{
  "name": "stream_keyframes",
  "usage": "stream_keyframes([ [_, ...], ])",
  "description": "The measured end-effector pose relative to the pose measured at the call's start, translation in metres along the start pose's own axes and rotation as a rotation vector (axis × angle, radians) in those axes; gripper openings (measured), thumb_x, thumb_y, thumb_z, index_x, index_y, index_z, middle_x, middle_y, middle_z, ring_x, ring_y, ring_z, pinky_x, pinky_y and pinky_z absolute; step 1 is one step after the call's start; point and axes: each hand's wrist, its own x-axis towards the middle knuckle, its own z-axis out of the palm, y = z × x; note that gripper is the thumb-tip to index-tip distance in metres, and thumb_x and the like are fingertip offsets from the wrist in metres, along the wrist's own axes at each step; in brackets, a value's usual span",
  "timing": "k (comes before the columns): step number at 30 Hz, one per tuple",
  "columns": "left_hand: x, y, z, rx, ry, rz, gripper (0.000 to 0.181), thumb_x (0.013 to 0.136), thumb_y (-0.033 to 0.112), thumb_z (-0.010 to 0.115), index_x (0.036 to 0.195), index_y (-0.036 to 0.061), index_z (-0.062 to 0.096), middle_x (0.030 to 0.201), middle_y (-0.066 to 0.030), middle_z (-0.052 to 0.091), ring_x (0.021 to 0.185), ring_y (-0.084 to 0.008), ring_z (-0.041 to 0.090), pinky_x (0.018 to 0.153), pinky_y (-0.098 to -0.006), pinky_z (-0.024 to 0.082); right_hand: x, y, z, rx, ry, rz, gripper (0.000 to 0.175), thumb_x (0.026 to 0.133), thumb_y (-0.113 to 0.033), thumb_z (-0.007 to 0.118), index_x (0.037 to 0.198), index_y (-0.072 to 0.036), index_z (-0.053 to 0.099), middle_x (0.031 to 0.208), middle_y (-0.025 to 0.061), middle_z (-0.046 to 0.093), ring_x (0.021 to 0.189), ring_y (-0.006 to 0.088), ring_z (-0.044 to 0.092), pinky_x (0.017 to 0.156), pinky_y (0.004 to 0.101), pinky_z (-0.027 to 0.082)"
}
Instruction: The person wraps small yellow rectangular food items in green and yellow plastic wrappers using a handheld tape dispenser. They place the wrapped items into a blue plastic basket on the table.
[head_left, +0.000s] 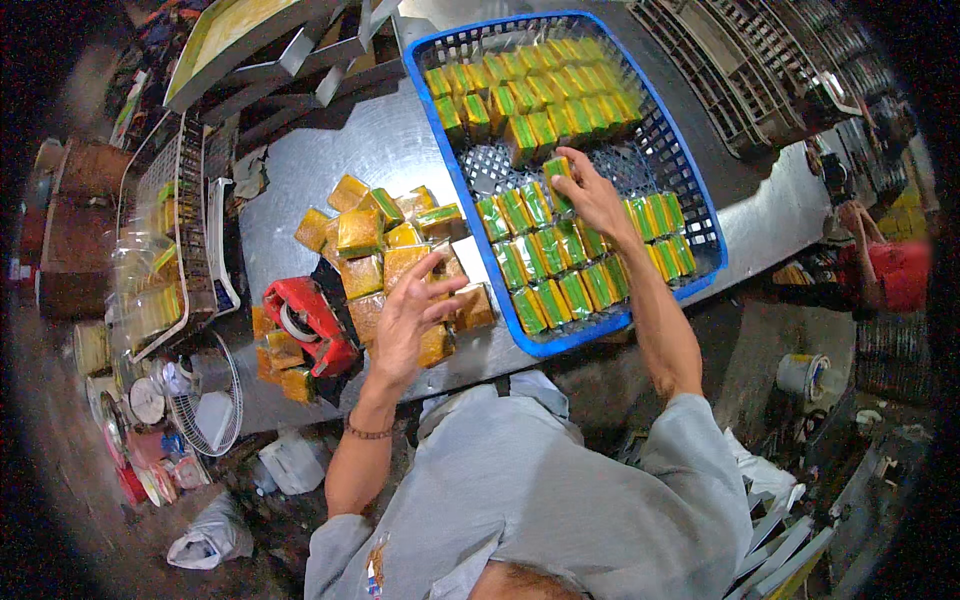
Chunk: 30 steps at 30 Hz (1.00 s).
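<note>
My right hand (589, 195) holds a wrapped yellow-and-green block (558, 178) between thumb and fingers, over the blue plastic basket (536, 346). Rows of similar wrapped blocks (555, 304) stand on edge in the near part of the basket, and more rows (562, 82) fill its far part. Between them the dark mesh floor shows. My left hand (412, 322), fingers apart and holding nothing, is over a loose pile of wrapped blocks (361, 231) left of the basket. A red tape dispenser (330, 330) with a roll of tape lies beside the pile.
A white wire basket (180, 247) with wrapped pieces stands at the left. Metal frames or trays (247, 60) are stacked at the back left, crates (720, 75) at the back right. Several blocks (281, 352) lie left of the dispenser. Another person (889, 274) is at far right.
</note>
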Motion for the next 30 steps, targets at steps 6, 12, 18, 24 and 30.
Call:
stream_keyframes([
  [6,-0.050,-0.008,-0.035,0.001,0.205,0.028,0.070,0.109,0.057,0.045,0.153,0.0026,0.045,0.130,-0.0167,0.069,0.117,-0.0248,0.066,0.105,-0.0396,0.049,0.062,0.042,0.012,-0.477,-0.472,0.082,0.067,0.100,-0.047,0.050,0.140,0.007,0.048,0.127,0.0360,0.064,0.120,0.0514,0.062,0.105,0.0558,0.048],
  [12,-0.086,-0.017,-0.063,0.009,0.360,-0.050,0.068,0.109,0.057,0.045,0.149,0.0038,0.051,0.129,-0.0133,0.070,0.108,-0.0175,0.064,0.101,-0.0351,0.048,0.069,-0.004,-0.006,-0.618,-0.314,0.068,0.056,0.095,-0.037,0.062,0.139,-0.003,0.056,0.116,0.0335,0.069,0.111,0.0488,0.068,0.097,0.0569,0.053],
  [18,-0.093,-0.012,-0.073,0.055,0.341,-0.023,0.066,0.108,0.055,0.049,0.148,0.0025,0.052,0.129,-0.0136,0.069,0.112,-0.0182,0.064,0.102,-0.0357,0.048,0.102,-0.033,0.023,-0.508,0.183,-0.084,0.045,0.092,-0.042,0.071,0.128,-0.014,0.070,0.109,0.0218,0.075,0.101,0.0439,0.071,0.087,0.0561,0.056],
  [24,-0.077,0.012,-0.086,0.233,0.197,0.090,0.064,0.099,0.033,0.073,0.149,-0.0007,0.050,0.133,-0.0174,0.067,0.126,-0.0248,0.062,0.110,-0.0410,0.047,0.081,-0.102,-0.003,-0.576,0.064,-0.235,0.029,0.095,-0.035,0.070,0.108,-0.010,0.077,0.099,0.0161,0.076,0.091,0.0379,0.072,0.080,0.0462,0.056],
  [30,-0.016,0.045,-0.067,0.832,0.133,0.611,0.100,0.078,0.028,0.092,0.155,-0.0023,0.037,0.148,-0.0282,0.054,0.138,-0.0391,0.053,0.116,-0.0419,0.041,-0.036,-0.232,-0.036,-0.426,-0.186,-0.583,0.014,0.091,-0.014,0.075,0.102,-0.005,0.075,0.078,0.0118,0.071,0.066,0.0194,0.065,0.065,0.0348,0.052],
])
